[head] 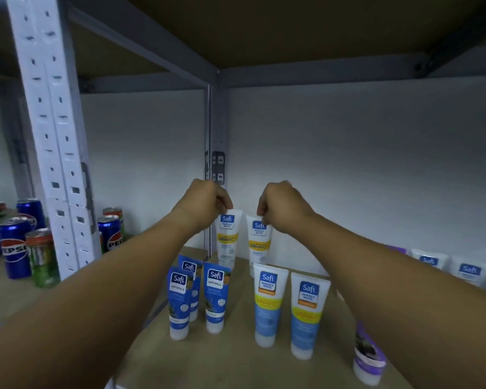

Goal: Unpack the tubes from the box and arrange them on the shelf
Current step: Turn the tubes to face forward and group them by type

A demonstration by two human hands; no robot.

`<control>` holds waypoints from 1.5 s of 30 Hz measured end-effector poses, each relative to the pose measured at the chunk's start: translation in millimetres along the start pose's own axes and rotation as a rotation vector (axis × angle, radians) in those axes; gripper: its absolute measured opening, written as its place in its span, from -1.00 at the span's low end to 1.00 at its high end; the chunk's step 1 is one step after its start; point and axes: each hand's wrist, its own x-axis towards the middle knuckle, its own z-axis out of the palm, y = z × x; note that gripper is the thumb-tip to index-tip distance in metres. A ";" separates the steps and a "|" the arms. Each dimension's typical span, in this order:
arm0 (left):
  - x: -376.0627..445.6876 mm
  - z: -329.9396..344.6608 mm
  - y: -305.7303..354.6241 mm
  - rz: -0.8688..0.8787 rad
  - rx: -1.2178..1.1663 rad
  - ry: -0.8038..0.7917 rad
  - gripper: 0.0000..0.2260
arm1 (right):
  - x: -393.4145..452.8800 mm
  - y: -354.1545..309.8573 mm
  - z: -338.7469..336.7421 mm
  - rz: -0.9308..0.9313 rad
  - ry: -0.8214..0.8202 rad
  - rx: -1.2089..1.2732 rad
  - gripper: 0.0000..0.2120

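The two tubes I pinch, one in my left hand (208, 203) and one in my right hand (281, 206), are white with a yellow band: left tube (228, 237), right tube (259, 242). Lower centre, three blue tubes (214, 299) with white lettering. Beside them, two tubes (267, 304) white, yellow, then light blue. Lower right, a purple tube (368, 357). At left, blue, red and white cans (14, 245) and a green can (42, 259). The shelf board (236, 366) is tan, its posts (54, 136) pale grey.

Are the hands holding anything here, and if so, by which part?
Yes. The left hand pinches one white-and-yellow tube by its flat top end; the right hand pinches a second white-and-yellow tube the same way.
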 end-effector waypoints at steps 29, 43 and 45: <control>-169.5 -2.0 185.1 0.149 -0.249 -0.100 -0.86 | -266.4 51.3 -134.5 0.239 -0.024 0.103 -0.84; -182.0 36.8 185.6 0.087 -0.466 -0.163 -0.90 | -298.6 86.4 -103.2 0.337 -0.051 0.429 -0.91; -184.7 42.9 180.4 0.017 -0.649 -0.174 -0.85 | -304.7 92.8 -92.2 0.377 -0.014 0.564 -0.94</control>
